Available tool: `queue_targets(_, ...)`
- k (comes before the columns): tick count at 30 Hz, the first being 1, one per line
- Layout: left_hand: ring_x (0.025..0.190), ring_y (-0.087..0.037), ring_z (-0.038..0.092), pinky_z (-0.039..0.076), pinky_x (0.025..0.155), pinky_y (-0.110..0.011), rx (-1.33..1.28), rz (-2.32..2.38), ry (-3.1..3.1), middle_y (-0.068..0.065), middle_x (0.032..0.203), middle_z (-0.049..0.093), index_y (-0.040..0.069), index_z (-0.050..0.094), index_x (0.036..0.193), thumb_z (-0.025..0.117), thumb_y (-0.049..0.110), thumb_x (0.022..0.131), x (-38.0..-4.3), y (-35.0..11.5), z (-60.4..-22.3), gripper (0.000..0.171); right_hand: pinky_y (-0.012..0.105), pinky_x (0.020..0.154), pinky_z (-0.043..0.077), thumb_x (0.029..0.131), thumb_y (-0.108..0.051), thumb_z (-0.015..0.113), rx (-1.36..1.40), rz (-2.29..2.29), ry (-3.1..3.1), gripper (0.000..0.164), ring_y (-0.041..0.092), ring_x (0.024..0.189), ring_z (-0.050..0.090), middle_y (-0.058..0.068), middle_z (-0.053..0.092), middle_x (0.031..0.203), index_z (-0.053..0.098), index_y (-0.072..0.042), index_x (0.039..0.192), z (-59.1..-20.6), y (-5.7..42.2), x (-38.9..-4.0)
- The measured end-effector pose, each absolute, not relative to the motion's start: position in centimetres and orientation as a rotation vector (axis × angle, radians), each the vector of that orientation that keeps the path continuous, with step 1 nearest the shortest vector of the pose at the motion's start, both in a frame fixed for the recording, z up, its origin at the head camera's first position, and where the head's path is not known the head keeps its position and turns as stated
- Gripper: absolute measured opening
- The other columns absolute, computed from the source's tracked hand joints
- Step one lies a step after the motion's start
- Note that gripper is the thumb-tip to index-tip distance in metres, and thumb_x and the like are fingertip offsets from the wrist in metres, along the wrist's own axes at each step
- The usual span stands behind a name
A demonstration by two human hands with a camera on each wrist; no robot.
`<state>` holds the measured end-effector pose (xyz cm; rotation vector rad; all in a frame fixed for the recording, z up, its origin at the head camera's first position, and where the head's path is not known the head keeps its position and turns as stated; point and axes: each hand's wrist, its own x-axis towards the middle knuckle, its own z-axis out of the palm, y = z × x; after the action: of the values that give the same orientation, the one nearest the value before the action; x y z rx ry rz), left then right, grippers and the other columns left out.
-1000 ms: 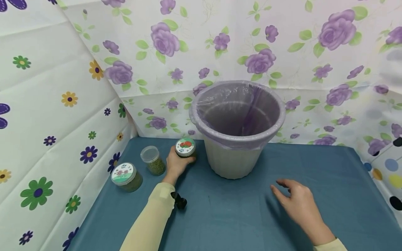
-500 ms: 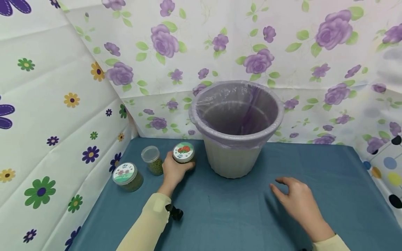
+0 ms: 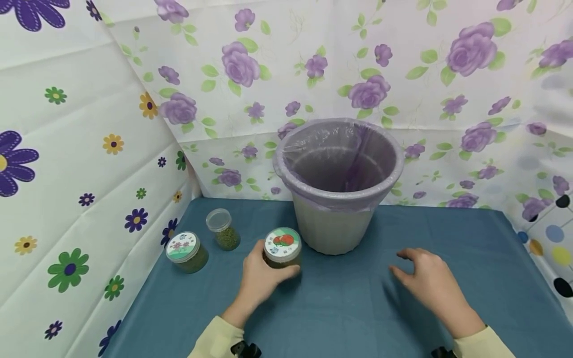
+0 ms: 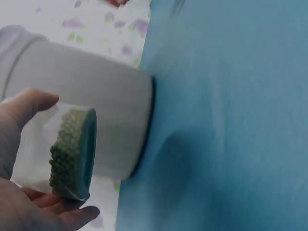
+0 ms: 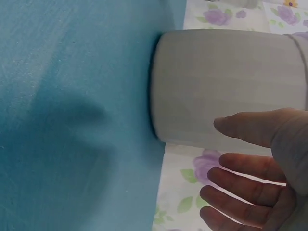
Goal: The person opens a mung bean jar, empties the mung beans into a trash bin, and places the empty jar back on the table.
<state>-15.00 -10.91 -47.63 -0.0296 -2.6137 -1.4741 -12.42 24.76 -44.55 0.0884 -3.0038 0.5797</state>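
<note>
My left hand (image 3: 261, 278) grips a round clear jar (image 3: 283, 247) whose lid carries a label with red tomatoes. In the left wrist view the jar (image 4: 72, 149) is off the table, its shadow on the cloth, with green beans or pellets at its bottom. Thumb and fingers lie on opposite sides of it. My right hand (image 3: 431, 286) hovers over the table at the right, holding nothing. In the right wrist view that hand (image 5: 260, 178) has its fingers apart and loosely bent, the bin behind it.
A pale bin (image 3: 333, 228) with a purple liner stands at the back middle. To the left are a flower-labelled jar (image 3: 188, 252) and a small clear-lidded jar (image 3: 224, 229) with green contents. Blue cloth (image 3: 340, 308) covers the table; patterned sheets (image 3: 250, 114) hang behind and beside.
My left hand has lifted the tomato-labelled jar from the back of the table and carried it nearer and to the right. The right hand has hardly moved. The view has shifted slightly.
</note>
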Motion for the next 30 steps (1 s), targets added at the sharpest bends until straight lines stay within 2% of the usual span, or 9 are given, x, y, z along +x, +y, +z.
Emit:
queue_targets(5,0.102,-0.003,0.056,0.052,0.084,-0.028,-0.286,-1.470,-2.663,0.015,0.115,0.054,0.034,0.044,0.128,0.082,0.054,0.060,-13.5,-8.9,-47.4,0.081,0.047,0.070,0.053,0.079,-0.045,0.071,0.091,0.633,-3.019,0.046,0.031,0.094,0.064,0.014,0.068,0.107,0.068,-0.011,0.109,-44.4,24.5,-12.6)
queue_targets(9,0.104,-0.002,0.053,0.052,0.085,-0.028,-0.485,-1.418,-2.685,0.018,0.116,0.050,0.037,0.042,0.130,0.080,0.055,0.062,-12.8,-7.2,-47.1,0.081,0.046,0.073,0.054,0.083,-0.060,0.058,0.084,0.730,-3.001,0.057,0.029,0.098,0.063,0.012,0.066,0.112,0.065,-0.013,0.115,-44.3,23.9,-12.4)
queue_targets(14,0.099,-0.002,0.051,0.051,0.086,-0.030,-0.588,-1.314,-2.732,0.017,0.113,0.049,0.039,0.041,0.132,0.078,0.057,0.062,-12.5,-5.1,-46.7,0.081,0.044,0.077,0.055,0.086,-0.066,0.045,0.126,0.877,-2.915,0.066,0.023,0.100,0.063,0.009,0.063,0.121,0.059,-0.013,0.124,-43.9,22.3,-12.0)
queue_targets(20,0.094,-0.003,0.051,0.052,0.082,-0.026,-0.658,-1.177,-2.752,0.013,0.113,0.048,0.034,0.042,0.132,0.078,0.056,0.062,-12.4,-3.1,-46.3,0.082,0.038,0.078,0.056,0.088,-0.057,0.052,0.260,1.067,-2.845,0.061,0.017,0.103,0.063,0.003,0.057,0.130,0.049,-0.017,0.135,-43.1,19.8,-11.4)
queue_targets(23,0.091,-0.002,0.051,0.052,0.080,-0.023,-0.713,-1.133,-2.727,0.011,0.112,0.048,0.031,0.044,0.131,0.077,0.053,0.063,-12.5,-2.6,-46.1,0.079,0.033,0.077,0.056,0.087,-0.054,0.056,0.329,1.135,-2.821,0.060,0.010,0.102,0.061,-0.004,0.058,0.125,0.049,-0.019,0.135,-43.0,18.9,-11.2)
queue_targets(30,0.090,-0.002,0.049,0.051,0.079,-0.020,-0.783,-1.029,-2.685,0.010,0.109,0.049,0.026,0.047,0.128,0.077,0.051,0.063,-12.8,-2.0,-46.2,0.076,0.024,0.073,0.054,0.079,-0.061,0.061,0.346,1.134,-2.848,0.074,0.001,0.096,0.059,-0.010,0.059,0.120,0.048,-0.014,0.136,-43.2,18.0,-11.1)
